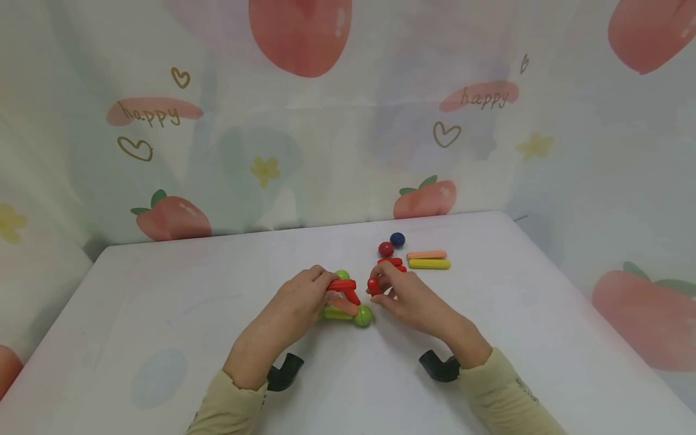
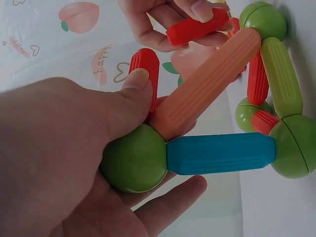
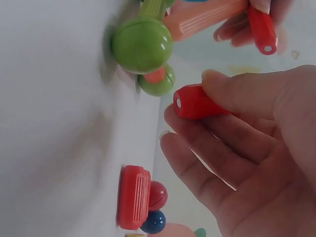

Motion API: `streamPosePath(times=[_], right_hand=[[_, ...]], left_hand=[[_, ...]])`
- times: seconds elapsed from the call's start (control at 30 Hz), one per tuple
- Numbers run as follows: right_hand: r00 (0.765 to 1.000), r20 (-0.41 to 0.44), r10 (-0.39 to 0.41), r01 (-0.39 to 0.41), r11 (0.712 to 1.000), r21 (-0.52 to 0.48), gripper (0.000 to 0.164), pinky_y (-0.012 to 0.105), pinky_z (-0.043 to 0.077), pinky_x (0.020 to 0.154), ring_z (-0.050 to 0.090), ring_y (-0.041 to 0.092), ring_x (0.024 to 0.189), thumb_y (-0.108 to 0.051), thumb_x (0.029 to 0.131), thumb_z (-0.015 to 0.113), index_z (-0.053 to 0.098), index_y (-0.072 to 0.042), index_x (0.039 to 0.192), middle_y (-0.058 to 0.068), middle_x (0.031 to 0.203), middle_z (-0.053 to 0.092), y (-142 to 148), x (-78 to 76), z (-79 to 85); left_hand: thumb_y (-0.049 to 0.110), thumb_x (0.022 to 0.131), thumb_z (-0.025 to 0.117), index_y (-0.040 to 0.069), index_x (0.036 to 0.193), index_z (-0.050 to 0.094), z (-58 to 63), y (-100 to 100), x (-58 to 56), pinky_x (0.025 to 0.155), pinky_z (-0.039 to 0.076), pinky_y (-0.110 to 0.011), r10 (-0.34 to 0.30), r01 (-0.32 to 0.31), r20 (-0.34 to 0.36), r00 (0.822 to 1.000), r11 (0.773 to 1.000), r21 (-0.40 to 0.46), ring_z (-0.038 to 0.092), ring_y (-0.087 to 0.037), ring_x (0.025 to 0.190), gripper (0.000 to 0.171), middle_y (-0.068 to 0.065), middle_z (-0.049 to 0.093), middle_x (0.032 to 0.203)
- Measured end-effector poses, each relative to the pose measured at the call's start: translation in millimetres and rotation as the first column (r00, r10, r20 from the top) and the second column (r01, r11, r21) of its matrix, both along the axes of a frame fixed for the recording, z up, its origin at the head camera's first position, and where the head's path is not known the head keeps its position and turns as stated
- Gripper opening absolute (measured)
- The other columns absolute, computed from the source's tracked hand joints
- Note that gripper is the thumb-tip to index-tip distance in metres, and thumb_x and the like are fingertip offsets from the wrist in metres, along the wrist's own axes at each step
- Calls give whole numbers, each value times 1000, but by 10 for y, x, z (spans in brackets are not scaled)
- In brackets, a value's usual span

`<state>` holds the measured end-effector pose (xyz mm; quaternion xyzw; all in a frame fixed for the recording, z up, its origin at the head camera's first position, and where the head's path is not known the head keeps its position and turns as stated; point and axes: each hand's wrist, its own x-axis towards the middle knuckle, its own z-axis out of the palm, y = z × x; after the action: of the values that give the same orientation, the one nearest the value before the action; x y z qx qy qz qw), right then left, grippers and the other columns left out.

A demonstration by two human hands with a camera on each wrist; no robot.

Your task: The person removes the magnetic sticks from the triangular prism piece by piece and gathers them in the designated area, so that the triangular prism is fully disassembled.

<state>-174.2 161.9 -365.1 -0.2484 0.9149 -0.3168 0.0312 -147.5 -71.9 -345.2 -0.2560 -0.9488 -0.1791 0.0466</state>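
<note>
A frame of magnetic rods and green balls stands on the table, between the hands in the head view. At its upper corner, my left hand [image 1: 296,302] curls by a green ball [image 2: 133,163], its thumb pinching a red magnetic rod [image 2: 148,74]. From that ball an orange rod [image 2: 207,84] and a blue rod [image 2: 222,154] run to lower green balls, one of them this ball [image 2: 296,145], with a lime rod [image 2: 282,76] between them. My right hand [image 1: 413,299] pinches another red magnetic rod [image 3: 195,101] between thumb and fingers, apart from the frame.
Beyond my right hand lie red rods [image 1: 390,262], a red ball [image 1: 386,249] and a dark blue ball [image 1: 397,240]. To their right are a peach rod [image 1: 426,255] and a yellow rod [image 1: 429,264]. A printed curtain [image 1: 348,139] hangs behind the white table [image 1: 179,314].
</note>
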Motion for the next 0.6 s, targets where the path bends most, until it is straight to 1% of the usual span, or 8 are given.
streamPosePath(times=[0.17, 0.23, 0.33, 0.47, 0.6], right_hand=[[996, -89, 8, -7, 1000, 16, 35, 36, 60, 84, 66, 16, 97, -9, 87, 75, 61, -12, 120, 2, 108, 68, 63, -20, 21], [993, -121, 5, -2, 1000, 24, 37, 36, 60, 84, 63, 17, 98, -8, 87, 75, 63, -12, 122, 2, 111, 67, 95, -26, 25], [986, -164, -8, 12, 1000, 29, 38, 38, 60, 84, 62, 18, 98, -5, 86, 75, 65, -11, 123, 3, 111, 66, 141, -36, 25], [982, -184, -41, 47, 999, 25, 39, 40, 60, 84, 63, 19, 98, -3, 85, 75, 65, -8, 122, 5, 109, 67, 175, -59, 15], [982, -170, -88, 96, 994, 44, 37, 40, 60, 85, 63, 20, 99, -4, 85, 76, 65, -8, 120, 5, 108, 66, 195, -82, -9]], left_hand=[[4, 89, 72, 9, 120, 63, -13, -10, 5, 88, 58, -31, -14, 14, -40, 999, 1000, -2, 62, -17, 99, 33, -3, 64, 108], [2, 89, 71, 9, 120, 63, -14, -14, 7, 87, 58, -31, -20, 20, -46, 999, 1000, 0, 62, -17, 98, 33, -4, 64, 108], [1, 89, 71, 9, 120, 62, -13, -16, 7, 87, 58, -31, -18, 18, -33, 999, 1000, 9, 61, -17, 98, 34, -3, 64, 108], [-2, 88, 69, 9, 120, 63, -21, -19, -4, 86, 58, -31, -20, 20, -28, 999, 999, 24, 60, -17, 97, 34, -3, 64, 107], [-3, 89, 68, 9, 119, 63, -31, -25, -9, 85, 57, -31, -34, 36, -45, 998, 999, 33, 60, -17, 96, 33, -4, 64, 105]])
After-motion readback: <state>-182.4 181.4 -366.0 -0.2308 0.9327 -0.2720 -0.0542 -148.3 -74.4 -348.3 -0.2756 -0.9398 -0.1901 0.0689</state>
